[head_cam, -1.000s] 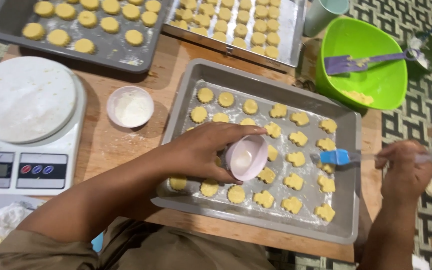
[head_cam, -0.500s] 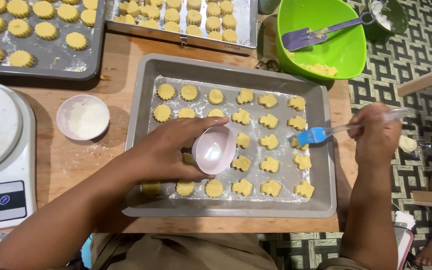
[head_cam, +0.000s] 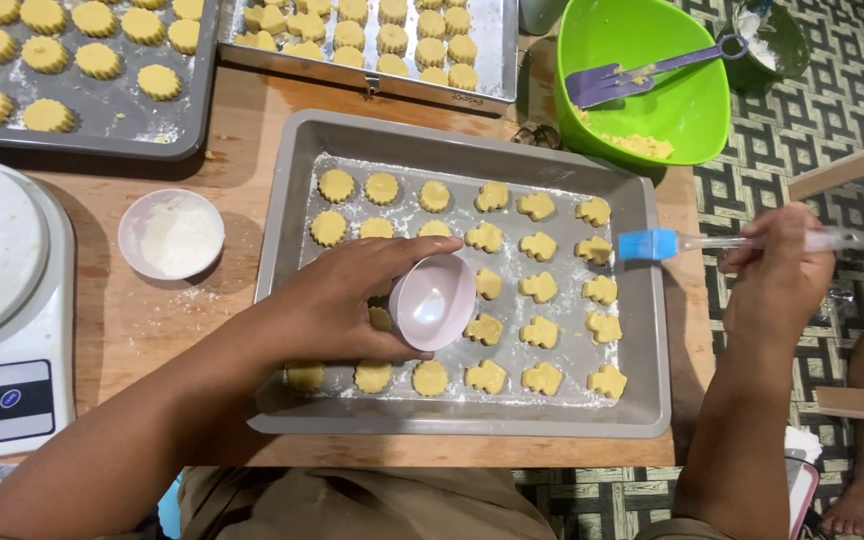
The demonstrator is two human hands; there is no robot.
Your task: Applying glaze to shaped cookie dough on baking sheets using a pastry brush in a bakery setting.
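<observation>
Partly hidden beneath the left hand [head_cam: 337, 300], several cookies [head_cam: 539, 332] lie on the grey tray [head_cam: 652, 330]; its fingers clasp a small pink bowl [head_cam: 434, 301]. Beside the tray's far edge, the right hand [head_cam: 777, 275] grips a blue-tipped brush [head_cam: 649, 243].

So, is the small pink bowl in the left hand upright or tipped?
Tipped: the pink bowl lies on its side in the left hand, its opening facing the camera.

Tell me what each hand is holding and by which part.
The left hand grips a small pink bowl by its rim and side. The right hand holds a blue-headed pastry brush by its clear handle's far end.
</observation>
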